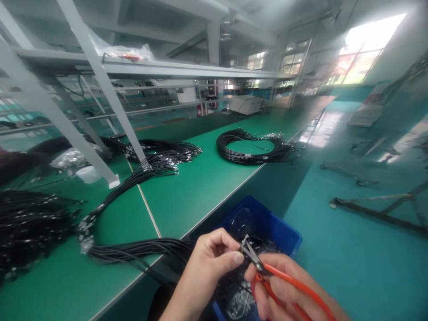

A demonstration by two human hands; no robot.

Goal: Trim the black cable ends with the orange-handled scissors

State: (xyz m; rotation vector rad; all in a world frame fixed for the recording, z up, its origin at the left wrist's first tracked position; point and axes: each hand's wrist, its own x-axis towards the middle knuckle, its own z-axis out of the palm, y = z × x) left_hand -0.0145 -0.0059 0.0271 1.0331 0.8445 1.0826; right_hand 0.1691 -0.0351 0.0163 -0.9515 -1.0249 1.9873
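My left hand is closed in a pinch, thumb against forefinger, on what looks like a thin cable end, mostly hidden by the fingers. Right at those fingertips are the short metal blades of a pair of scissors, slightly parted. My right hand grips the scissors by their orange-red handles. Behind my left wrist, a bundle of black cables hangs over the table edge and curves back across the green table. Below both hands stands a blue bin with clear plastic scraps and dark bits inside.
A coiled bundle of black cables lies farther along the table. More black cables are heaped at the left, near a white roll. Metal shelf posts rise from the table. A wheeled stand is on the floor at right.
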